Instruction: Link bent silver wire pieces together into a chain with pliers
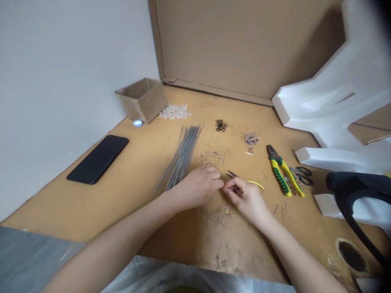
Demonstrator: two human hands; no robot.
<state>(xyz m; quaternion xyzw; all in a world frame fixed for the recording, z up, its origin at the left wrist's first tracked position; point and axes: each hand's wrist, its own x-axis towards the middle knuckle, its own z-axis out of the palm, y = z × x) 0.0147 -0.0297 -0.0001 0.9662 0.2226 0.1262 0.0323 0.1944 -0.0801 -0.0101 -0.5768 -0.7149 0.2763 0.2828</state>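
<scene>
**Fine wire work beside the grey bundle**

Nearest me, bent wires [220, 216] lie right of the wire bundle's [183, 156] near end. Just beyond them, my right hand [249, 201] has thumb and forefinger pinched narrow; my left hand [203, 187] is curled against them, its thumb hidden. I can't tell what either grips. The wires look light, springy and easily bent, so I'd pinch one mid-length, clear of its sharp ends. Right of the bundle's far end sit black rings [221, 125].

- There's the black phone [97, 160], flat on the counter [137, 150]!
- White foam [332, 110] over on the right!
- And a black curved frame [345, 205] beside it!
</scene>
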